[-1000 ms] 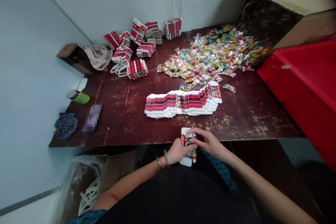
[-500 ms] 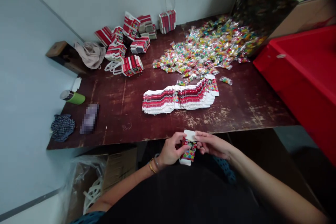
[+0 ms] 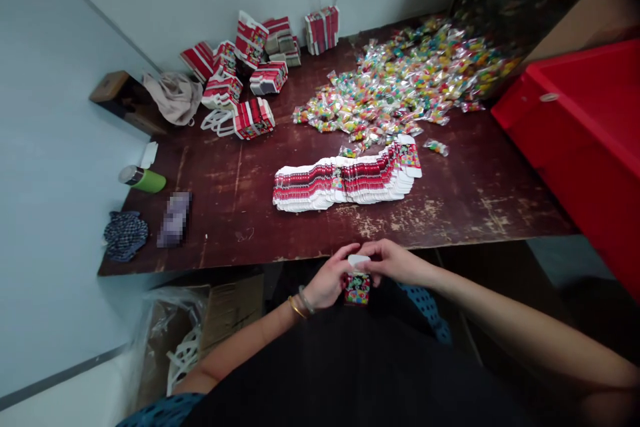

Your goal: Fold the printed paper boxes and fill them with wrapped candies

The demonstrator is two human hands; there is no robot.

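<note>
A small printed candy box point(image 3: 357, 289), red with a colourful picture, is held in front of my body, just off the table's near edge. My left hand point(image 3: 327, 282) grips its left side. With my right hand point(image 3: 397, 263) I hold the upper right, the fingers at the white top flap. No white flap shows at the box's lower end. Beyond my hands, a long overlapping row of flat folded boxes point(image 3: 310, 185) lies on the table point(image 3: 225, 213). Behind that row is a large heap of clear-wrapped colourful candies point(image 3: 390, 93), with one packet point(image 3: 437, 147) lying apart.
Banded bundles of flat boxes point(image 3: 254, 118) stand at the back left, near a cloth point(image 3: 175, 99) and a brown box point(image 3: 123, 100). A green bottle point(image 3: 147, 179) lies at the left. A red bin point(image 3: 560, 113) flanks the right side; a carton point(image 3: 233, 310) sits below.
The white flap at the box's lower end no longer shows. My right hand has moved in over the top flap. The view has shifted slightly.
</note>
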